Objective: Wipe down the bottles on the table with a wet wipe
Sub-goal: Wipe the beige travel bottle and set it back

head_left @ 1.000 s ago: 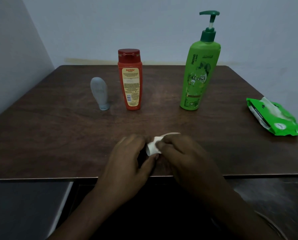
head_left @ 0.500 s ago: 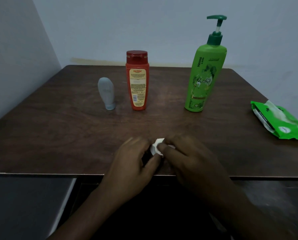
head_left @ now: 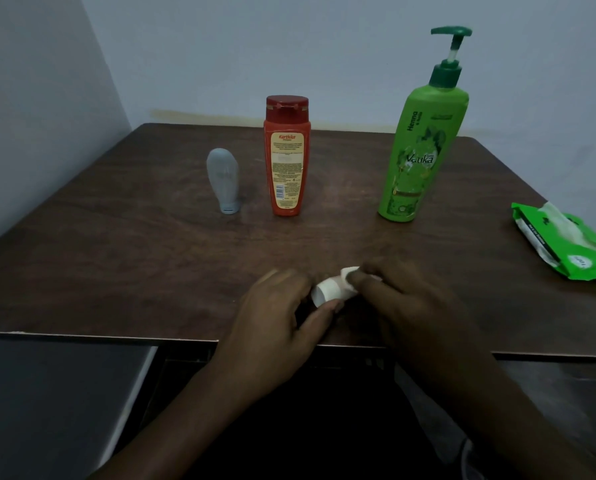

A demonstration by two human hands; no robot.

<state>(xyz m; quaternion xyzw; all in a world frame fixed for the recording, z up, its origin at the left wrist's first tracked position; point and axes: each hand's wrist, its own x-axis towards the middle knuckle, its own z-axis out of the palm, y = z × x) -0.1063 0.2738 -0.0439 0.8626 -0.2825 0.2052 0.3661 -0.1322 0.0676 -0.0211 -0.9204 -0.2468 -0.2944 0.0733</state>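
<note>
Pale blue-grey walls meet in a corner behind a dark brown wooden table (head_left: 123, 258), seen from the head camera looking down over the near edge.

Taking the orange-red shampoo bottle (head_left: 287, 157) as the landmark: it stands upright toward the back of the table, its red flip cap on top and its printed back label facing the camera. Just to its left a small grey tube (head_left: 223, 180) stands on its cap, leaning slightly. Well to its right a tall green pump bottle (head_left: 421, 147) stands upright, its dark green pump head turned sideways. Farther right again, near the table's right edge, a green pack of wet wipes (head_left: 563, 242) lies flat, with a white sheet showing at its opening.

In front of the shampoo bottle, close to the near edge, the person's two hands meet over a small white bottle (head_left: 327, 291). The left hand (head_left: 279, 317) grips it, fingers curled over the top and thumb beneath. The right hand (head_left: 407, 299) pinches a folded white wet wipe (head_left: 348, 271) against the bottle's right end. Most of the bottle is hidden by the hands, so its shape cannot be told.
</note>
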